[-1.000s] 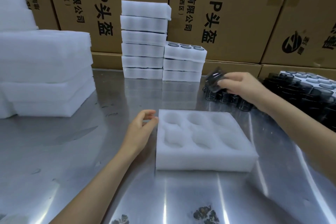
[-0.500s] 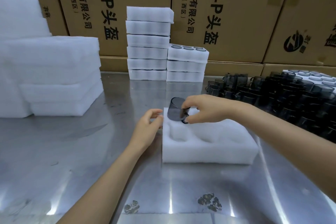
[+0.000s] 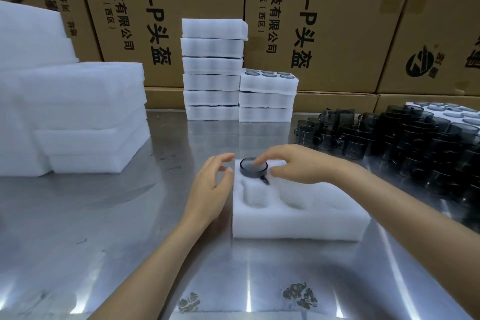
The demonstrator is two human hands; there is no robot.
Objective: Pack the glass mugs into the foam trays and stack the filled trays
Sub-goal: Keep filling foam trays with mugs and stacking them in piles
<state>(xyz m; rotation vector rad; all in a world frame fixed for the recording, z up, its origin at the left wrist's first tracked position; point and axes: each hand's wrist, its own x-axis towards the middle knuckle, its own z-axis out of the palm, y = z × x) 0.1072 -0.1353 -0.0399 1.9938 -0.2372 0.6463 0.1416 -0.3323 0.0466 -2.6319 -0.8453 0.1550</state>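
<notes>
A white foam tray (image 3: 298,223) with several round pockets lies on the steel table in front of me. One dark glass mug (image 3: 253,168) sits in its far left pocket, rim up, handle pointing toward me. My right hand (image 3: 293,163) hovers over it with fingers spread, one fingertip touching the rim. Against the tray's left edge rests my left hand (image 3: 210,189), fingers relaxed. A crowd of dark glass mugs (image 3: 405,143) stands at the right.
Two stacks of filled foam trays (image 3: 213,70) (image 3: 267,97) stand at the back by cardboard boxes (image 3: 324,21). Large piles of foam trays (image 3: 78,117) fill the left side. The steel table (image 3: 91,228) stretches around the tray.
My right hand carried a mug from the pile at the right over to the tray and set it down into the far left pocket, then loosened its grip. My left hand stayed by the tray.
</notes>
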